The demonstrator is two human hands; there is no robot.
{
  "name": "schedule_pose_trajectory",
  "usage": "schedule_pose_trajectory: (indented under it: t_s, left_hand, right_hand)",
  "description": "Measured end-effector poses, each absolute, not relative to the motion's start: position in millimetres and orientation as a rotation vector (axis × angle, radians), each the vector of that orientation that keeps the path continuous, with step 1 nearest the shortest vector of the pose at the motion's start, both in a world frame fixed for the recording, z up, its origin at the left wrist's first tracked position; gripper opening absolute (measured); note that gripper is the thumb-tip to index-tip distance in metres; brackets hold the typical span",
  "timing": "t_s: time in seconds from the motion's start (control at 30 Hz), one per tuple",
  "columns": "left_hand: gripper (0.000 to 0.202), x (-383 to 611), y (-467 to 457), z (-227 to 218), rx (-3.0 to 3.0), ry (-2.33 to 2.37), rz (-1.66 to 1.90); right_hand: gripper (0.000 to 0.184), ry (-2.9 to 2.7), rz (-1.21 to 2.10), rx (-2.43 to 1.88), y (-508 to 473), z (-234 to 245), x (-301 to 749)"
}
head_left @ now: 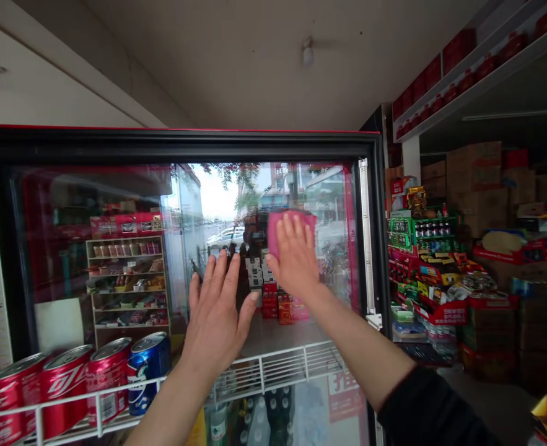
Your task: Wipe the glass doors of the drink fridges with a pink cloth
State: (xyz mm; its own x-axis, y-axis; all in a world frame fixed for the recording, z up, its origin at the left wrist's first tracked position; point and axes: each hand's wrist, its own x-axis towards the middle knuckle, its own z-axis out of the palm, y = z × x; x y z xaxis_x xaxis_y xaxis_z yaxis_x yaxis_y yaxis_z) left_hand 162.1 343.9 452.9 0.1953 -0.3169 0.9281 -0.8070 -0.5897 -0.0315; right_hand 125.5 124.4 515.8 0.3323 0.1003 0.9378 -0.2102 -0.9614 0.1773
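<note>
My right hand (296, 257) presses a pink cloth (273, 232) flat against the glass door (259, 337), with the fingers lying over it. Part of the cloth sticks out above and left of the fingers. My left hand (220, 310) is raised to the left and lower, palm toward the glass and fingers spread, with nothing in it. Whether that palm touches the glass I cannot tell. Below it, a white wire rack (261, 371) runs across the door. Red cans (66, 387) and a blue can (147, 371) stand upright in the rack's left part.
A black frame (184, 145) borders the glass, with a light strip (367, 235) down its right side. Street and shelves show in the pane. To the right are green crates (435, 230) of bottles, snack packets and stacked cardboard boxes (472, 167). A bulb (307, 52) hangs overhead.
</note>
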Motion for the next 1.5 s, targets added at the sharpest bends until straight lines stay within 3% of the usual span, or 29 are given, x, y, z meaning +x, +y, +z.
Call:
schedule_pose_trajectory:
  t_s: [0.27, 0.57, 0.73, 0.9, 1.03, 1.23, 1.5]
  left_hand:
    - [0.078, 151.2, 313.4, 457.8, 2.010, -1.080, 1.432]
    - [0.081, 174.7, 353.0, 457.3, 1.994, -1.046, 1.394]
    - [0.079, 187.3, 378.9, 455.4, 1.984, -1.007, 1.418]
    - [0.076, 196.8, 388.6, 458.3, 1.961, -0.952, 1.431]
    - [0.077, 195.0, 386.7, 460.5, 1.942, -0.946, 1.417]
    - [0.078, 191.5, 390.2, 462.8, 1.923, -0.961, 1.396]
    - [0.077, 211.2, 439.0, 473.4, 1.977, -0.914, 1.452]
  right_hand:
    - [0.085, 0.276, 1.474, 2.287, 112.2, 524.7, 118.8]
    - [0.091, -0.512, 1.868, 2.119, 31.2, 538.8, 87.0]
    - [0.088, -0.532, 1.989, 2.144, 103.4, 544.1, 134.1]
    - [0.088, -0.021, 1.633, 2.363, 203.6, 533.8, 184.4]
    - [0.079, 0.303, 1.419, 2.313, 229.4, 521.8, 198.2]
    - [0.086, 0.279, 1.375, 2.269, 178.5, 537.3, 149.9]
    - [0.090, -0.412, 1.829, 2.129, 74.2, 551.2, 92.0]
